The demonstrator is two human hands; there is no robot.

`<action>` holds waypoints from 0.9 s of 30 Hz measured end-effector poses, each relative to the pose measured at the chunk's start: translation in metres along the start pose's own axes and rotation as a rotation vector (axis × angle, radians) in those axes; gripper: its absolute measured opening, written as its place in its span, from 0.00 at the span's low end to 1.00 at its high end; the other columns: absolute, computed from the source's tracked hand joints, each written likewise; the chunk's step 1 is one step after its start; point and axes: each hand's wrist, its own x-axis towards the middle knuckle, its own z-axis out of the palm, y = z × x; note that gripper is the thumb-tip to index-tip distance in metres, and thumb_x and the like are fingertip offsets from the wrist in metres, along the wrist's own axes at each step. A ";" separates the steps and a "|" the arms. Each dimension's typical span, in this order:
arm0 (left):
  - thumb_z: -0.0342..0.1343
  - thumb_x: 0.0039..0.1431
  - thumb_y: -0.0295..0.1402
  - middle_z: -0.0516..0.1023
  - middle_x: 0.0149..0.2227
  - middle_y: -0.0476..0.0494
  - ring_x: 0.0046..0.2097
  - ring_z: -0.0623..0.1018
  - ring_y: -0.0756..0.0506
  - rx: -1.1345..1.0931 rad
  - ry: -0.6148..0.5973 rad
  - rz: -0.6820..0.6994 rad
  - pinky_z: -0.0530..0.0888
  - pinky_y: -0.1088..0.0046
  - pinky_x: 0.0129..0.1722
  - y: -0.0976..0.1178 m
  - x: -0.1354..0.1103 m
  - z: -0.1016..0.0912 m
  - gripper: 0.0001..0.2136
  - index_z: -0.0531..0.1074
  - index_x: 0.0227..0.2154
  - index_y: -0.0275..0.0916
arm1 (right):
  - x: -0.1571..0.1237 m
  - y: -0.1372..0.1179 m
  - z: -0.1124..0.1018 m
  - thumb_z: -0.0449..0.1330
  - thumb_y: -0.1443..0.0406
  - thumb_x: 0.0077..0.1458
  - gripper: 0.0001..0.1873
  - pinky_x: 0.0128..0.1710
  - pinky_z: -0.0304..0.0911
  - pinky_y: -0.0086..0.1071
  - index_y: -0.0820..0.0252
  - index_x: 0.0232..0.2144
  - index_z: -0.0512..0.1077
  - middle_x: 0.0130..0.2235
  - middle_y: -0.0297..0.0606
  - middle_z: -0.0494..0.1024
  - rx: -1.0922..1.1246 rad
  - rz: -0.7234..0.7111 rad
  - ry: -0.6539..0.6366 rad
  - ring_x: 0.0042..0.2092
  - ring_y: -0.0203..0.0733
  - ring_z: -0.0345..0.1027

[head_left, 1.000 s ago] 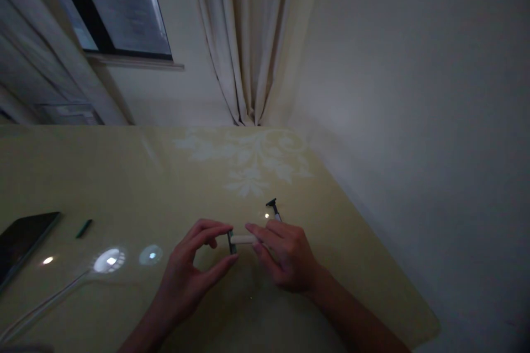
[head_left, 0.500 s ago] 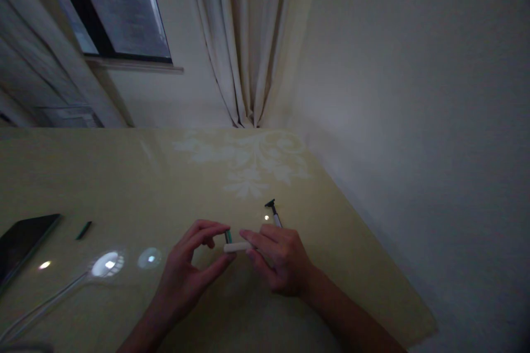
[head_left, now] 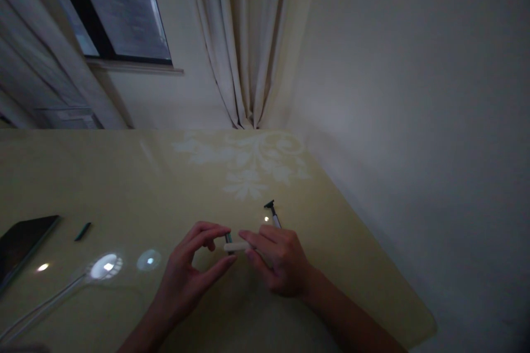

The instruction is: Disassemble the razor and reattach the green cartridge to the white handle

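Between the thumb and fingertips of my left hand [head_left: 186,262] is a small dark razor head [head_left: 228,237], held upright on its narrow end. My right hand [head_left: 284,259] pinches a slim white stick [head_left: 237,246]. The stick's rounded left end crosses in front of the razor head and seems to touch it; its other end is hidden in my right fingers. Just behind my right hand, a razor [head_left: 272,210] with a black head and grey handle lies on the table, its lower part covered by the hand.
A small dark green strip [head_left: 83,231] lies to the left on the glossy table [head_left: 124,187]. Farther left is a dark flat slab [head_left: 27,248]. A pale cord [head_left: 49,303] runs to a bright round spot. Walls and curtains [head_left: 244,38] border the table.
Both hands stay almost in place. The razor head has turned slightly, so its green side shows less. My view has shifted a little.
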 end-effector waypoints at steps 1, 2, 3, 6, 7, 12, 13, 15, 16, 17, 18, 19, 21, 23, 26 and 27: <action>0.70 0.62 0.34 0.79 0.44 0.47 0.39 0.80 0.46 -0.005 -0.001 0.004 0.81 0.68 0.41 -0.001 -0.001 0.000 0.15 0.81 0.52 0.51 | 0.000 0.000 0.000 0.52 0.61 0.72 0.21 0.31 0.61 0.35 0.66 0.56 0.79 0.33 0.42 0.78 0.003 -0.012 -0.004 0.32 0.43 0.70; 0.69 0.63 0.33 0.79 0.44 0.47 0.40 0.80 0.46 -0.008 -0.001 0.008 0.80 0.68 0.41 -0.001 -0.001 0.000 0.15 0.81 0.52 0.51 | 0.000 0.000 0.000 0.52 0.61 0.72 0.21 0.31 0.61 0.35 0.67 0.56 0.79 0.33 0.42 0.78 0.001 -0.014 -0.005 0.32 0.44 0.70; 0.69 0.63 0.33 0.79 0.44 0.46 0.40 0.80 0.46 -0.010 -0.004 0.010 0.80 0.68 0.41 -0.002 -0.002 0.000 0.15 0.81 0.52 0.50 | 0.000 -0.001 0.000 0.52 0.61 0.73 0.22 0.31 0.61 0.35 0.67 0.56 0.79 0.33 0.42 0.79 -0.004 -0.003 -0.002 0.32 0.44 0.70; 0.70 0.62 0.34 0.79 0.44 0.46 0.39 0.80 0.46 -0.009 -0.022 0.019 0.80 0.68 0.41 -0.002 -0.002 0.001 0.16 0.81 0.52 0.50 | 0.000 0.000 0.000 0.52 0.61 0.74 0.21 0.32 0.61 0.35 0.66 0.56 0.79 0.34 0.42 0.79 -0.021 0.049 0.012 0.32 0.43 0.71; 0.70 0.62 0.34 0.80 0.44 0.46 0.39 0.80 0.46 -0.012 -0.027 0.023 0.80 0.69 0.41 -0.002 -0.002 0.002 0.16 0.81 0.52 0.50 | 0.000 0.000 0.001 0.52 0.61 0.74 0.21 0.32 0.62 0.35 0.66 0.56 0.79 0.34 0.42 0.79 -0.020 0.049 0.013 0.32 0.43 0.70; 0.72 0.61 0.34 0.80 0.43 0.47 0.38 0.80 0.46 -0.031 -0.031 0.023 0.80 0.70 0.40 -0.001 -0.002 0.003 0.17 0.81 0.52 0.51 | 0.000 0.001 0.002 0.52 0.61 0.73 0.21 0.31 0.62 0.35 0.66 0.55 0.79 0.34 0.41 0.78 -0.016 0.000 0.022 0.32 0.43 0.71; 0.71 0.61 0.34 0.80 0.43 0.48 0.38 0.79 0.47 -0.034 -0.029 0.014 0.80 0.70 0.40 -0.001 -0.002 0.003 0.17 0.81 0.52 0.51 | 0.000 0.001 0.001 0.52 0.61 0.73 0.21 0.32 0.63 0.35 0.66 0.55 0.79 0.34 0.41 0.78 -0.025 0.015 0.032 0.32 0.43 0.71; 0.72 0.60 0.34 0.80 0.44 0.48 0.38 0.79 0.47 -0.044 -0.026 0.003 0.80 0.71 0.41 -0.002 -0.003 0.002 0.17 0.81 0.52 0.51 | 0.000 0.002 0.001 0.53 0.61 0.73 0.20 0.32 0.63 0.35 0.66 0.55 0.79 0.34 0.42 0.79 -0.038 0.040 0.046 0.33 0.43 0.72; 0.72 0.60 0.34 0.80 0.44 0.48 0.38 0.79 0.47 -0.045 -0.029 0.001 0.80 0.71 0.41 -0.003 -0.003 0.002 0.17 0.81 0.52 0.51 | 0.000 0.002 0.002 0.52 0.61 0.74 0.20 0.32 0.63 0.35 0.66 0.55 0.79 0.34 0.41 0.79 -0.038 0.039 0.048 0.33 0.43 0.72; 0.72 0.60 0.33 0.80 0.44 0.48 0.38 0.79 0.47 -0.045 -0.036 0.001 0.79 0.71 0.41 -0.004 -0.004 0.002 0.17 0.81 0.52 0.51 | 0.000 0.002 0.002 0.52 0.61 0.74 0.20 0.32 0.63 0.35 0.66 0.55 0.79 0.34 0.41 0.79 -0.034 0.027 0.045 0.32 0.43 0.72; 0.72 0.60 0.33 0.80 0.44 0.48 0.39 0.79 0.47 -0.046 -0.043 0.001 0.79 0.71 0.42 -0.004 -0.004 0.002 0.18 0.81 0.52 0.51 | 0.000 0.002 0.003 0.52 0.61 0.74 0.21 0.31 0.63 0.35 0.65 0.55 0.79 0.34 0.41 0.79 -0.030 0.006 0.040 0.32 0.43 0.72; 0.72 0.60 0.33 0.80 0.44 0.48 0.39 0.80 0.47 -0.047 -0.049 0.000 0.79 0.71 0.42 -0.005 -0.004 0.002 0.18 0.81 0.52 0.51 | 0.000 0.001 0.003 0.52 0.61 0.74 0.21 0.30 0.62 0.35 0.65 0.56 0.78 0.34 0.41 0.79 -0.029 -0.014 0.033 0.32 0.43 0.71; 0.72 0.60 0.33 0.80 0.44 0.49 0.39 0.79 0.47 -0.053 -0.050 -0.007 0.79 0.71 0.42 -0.005 -0.003 0.002 0.18 0.81 0.52 0.51 | 0.000 0.002 0.003 0.51 0.61 0.74 0.21 0.30 0.61 0.35 0.66 0.56 0.78 0.34 0.41 0.78 -0.034 -0.025 0.030 0.32 0.43 0.71; 0.72 0.60 0.33 0.80 0.44 0.49 0.39 0.79 0.47 -0.057 -0.043 -0.009 0.79 0.71 0.41 -0.004 -0.002 0.003 0.17 0.81 0.52 0.51 | 0.001 0.003 0.002 0.52 0.61 0.74 0.21 0.31 0.62 0.35 0.66 0.55 0.79 0.34 0.41 0.78 -0.047 0.006 0.045 0.32 0.43 0.71; 0.72 0.59 0.33 0.80 0.43 0.48 0.38 0.79 0.47 -0.057 -0.032 -0.001 0.79 0.71 0.41 -0.002 -0.002 0.003 0.17 0.82 0.51 0.50 | 0.001 0.003 0.001 0.52 0.61 0.74 0.21 0.32 0.63 0.35 0.67 0.55 0.79 0.34 0.41 0.79 -0.050 0.026 0.063 0.32 0.43 0.72; 0.72 0.59 0.33 0.80 0.43 0.48 0.38 0.79 0.47 -0.058 -0.033 0.003 0.79 0.71 0.41 -0.002 -0.002 0.003 0.17 0.82 0.51 0.50 | 0.002 0.003 0.001 0.52 0.61 0.74 0.21 0.32 0.63 0.35 0.67 0.56 0.78 0.34 0.41 0.79 -0.048 0.012 0.059 0.32 0.43 0.72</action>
